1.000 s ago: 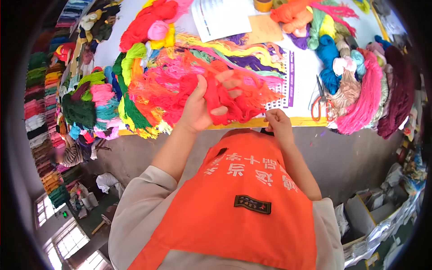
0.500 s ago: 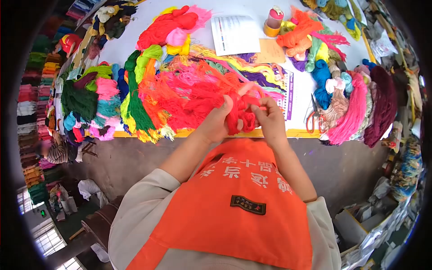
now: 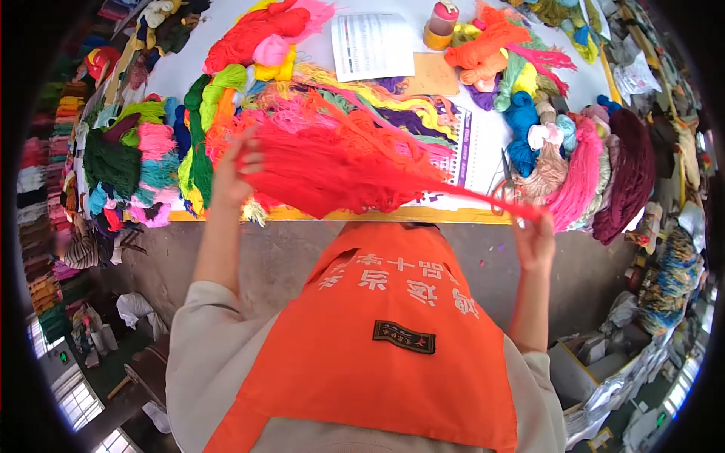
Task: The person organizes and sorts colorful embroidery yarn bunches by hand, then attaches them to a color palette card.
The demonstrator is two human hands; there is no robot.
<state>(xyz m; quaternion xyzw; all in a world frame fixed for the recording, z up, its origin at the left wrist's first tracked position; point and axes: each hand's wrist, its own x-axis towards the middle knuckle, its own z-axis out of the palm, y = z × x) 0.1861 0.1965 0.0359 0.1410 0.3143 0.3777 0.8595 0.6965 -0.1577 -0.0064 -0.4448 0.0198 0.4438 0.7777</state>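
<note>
A skein of red thread (image 3: pixel 332 175) stretches between my two hands over the front edge of the table. My left hand (image 3: pixel 240 166) grips its wide, loose end, fingers curled round the strands. Out to the right, my right hand (image 3: pixel 535 234) is closed on the narrow, drawn-out end. Beneath the red skein lies a heap of pink and orange threads (image 3: pixel 302 113). Scissors with red handles (image 3: pixel 504 189) lie close to my right hand, partly behind the thread.
A printed sheet (image 3: pixel 371 47), a brown card (image 3: pixel 432 74) and a thread cone (image 3: pixel 441 26) sit at the back. Coloured skeins (image 3: pixel 113 162) are piled at the left, and a dark maroon skein (image 3: pixel 630 174) hangs at the right. A purple-edged notebook (image 3: pixel 472 151) lies mid-table.
My hands were close together over the bunched red thread. They have moved far apart, left and right, and the skein is now pulled out long between them.
</note>
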